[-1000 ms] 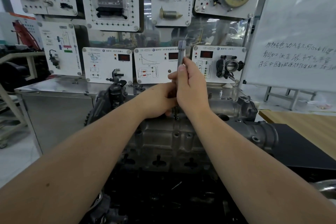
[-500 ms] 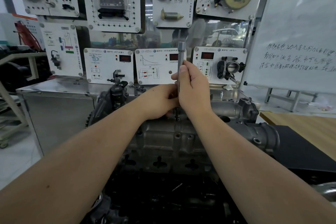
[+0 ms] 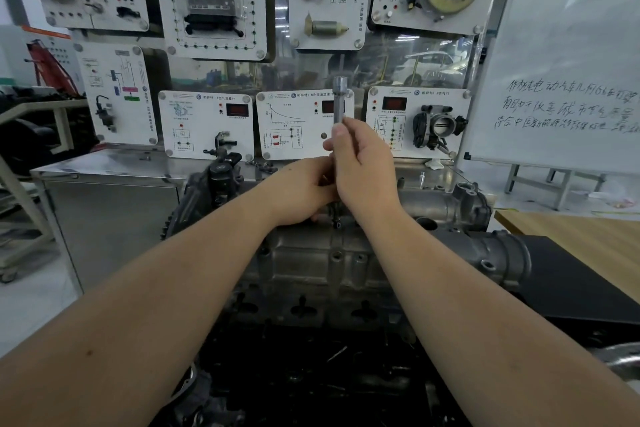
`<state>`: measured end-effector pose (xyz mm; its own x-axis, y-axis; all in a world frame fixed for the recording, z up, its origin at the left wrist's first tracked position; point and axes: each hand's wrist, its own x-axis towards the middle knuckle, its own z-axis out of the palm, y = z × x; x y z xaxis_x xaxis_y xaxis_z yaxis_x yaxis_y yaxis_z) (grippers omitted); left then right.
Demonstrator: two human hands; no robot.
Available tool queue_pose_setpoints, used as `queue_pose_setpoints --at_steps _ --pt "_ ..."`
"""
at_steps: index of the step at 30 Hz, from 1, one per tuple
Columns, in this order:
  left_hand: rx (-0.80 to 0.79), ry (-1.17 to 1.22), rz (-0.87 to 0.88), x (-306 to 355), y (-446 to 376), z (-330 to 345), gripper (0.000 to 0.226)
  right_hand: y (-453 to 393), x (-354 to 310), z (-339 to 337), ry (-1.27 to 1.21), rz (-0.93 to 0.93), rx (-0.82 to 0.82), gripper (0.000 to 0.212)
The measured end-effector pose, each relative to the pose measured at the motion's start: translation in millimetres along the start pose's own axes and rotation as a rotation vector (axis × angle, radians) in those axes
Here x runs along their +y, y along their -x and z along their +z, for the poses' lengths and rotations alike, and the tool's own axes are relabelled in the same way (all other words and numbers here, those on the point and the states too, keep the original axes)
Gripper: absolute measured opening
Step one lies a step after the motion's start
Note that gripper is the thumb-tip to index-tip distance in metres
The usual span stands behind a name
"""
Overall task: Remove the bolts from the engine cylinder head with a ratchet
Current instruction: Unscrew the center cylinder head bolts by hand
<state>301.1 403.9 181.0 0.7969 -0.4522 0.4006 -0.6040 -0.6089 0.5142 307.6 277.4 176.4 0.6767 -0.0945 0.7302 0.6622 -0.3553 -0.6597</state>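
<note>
Head view showed both forearms reaching to the top edge of the cylinder head (image 3: pixel 311 267), which sat at the frame's centre. The right hand (image 3: pixel 363 166) had its fingers clamped on an upright ratchet extension (image 3: pixel 339 100), whose socket end stuck up at 12 o'clock from the fist. The left hand (image 3: pixel 304 191), touching the right at its 9 o'clock, curled its fingers at the tool's lower part (what exactly they pinched could not be told). A dark bolt (image 3: pixel 335 218) showed just below the hands, at 6 o'clock. Training panels (image 3: pixel 207 121) hung behind; a whiteboard (image 3: pixel 571 62) stood at 2 o'clock.
</note>
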Motion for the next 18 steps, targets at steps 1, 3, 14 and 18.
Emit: queue_pose_setpoints --at_steps 1,3,14,18 --pt "0.008 -0.015 0.010 1.0 0.2 -0.3 0.013 -0.2 0.4 -0.2 0.020 -0.007 -0.004 0.019" --pt "0.005 -0.009 0.017 2.9 0.6 -0.4 0.019 -0.2 1.3 -0.6 0.051 -0.004 -0.016 0.015" --pt "-0.036 0.042 -0.001 9.1 4.2 -1.8 0.022 1.0 -1.7 -0.7 -0.036 0.012 -0.007 0.015" --pt "-0.035 0.023 -0.008 9.7 3.1 -0.7 0.024 1.9 1.0 -1.4 0.081 -0.063 0.004 0.032"
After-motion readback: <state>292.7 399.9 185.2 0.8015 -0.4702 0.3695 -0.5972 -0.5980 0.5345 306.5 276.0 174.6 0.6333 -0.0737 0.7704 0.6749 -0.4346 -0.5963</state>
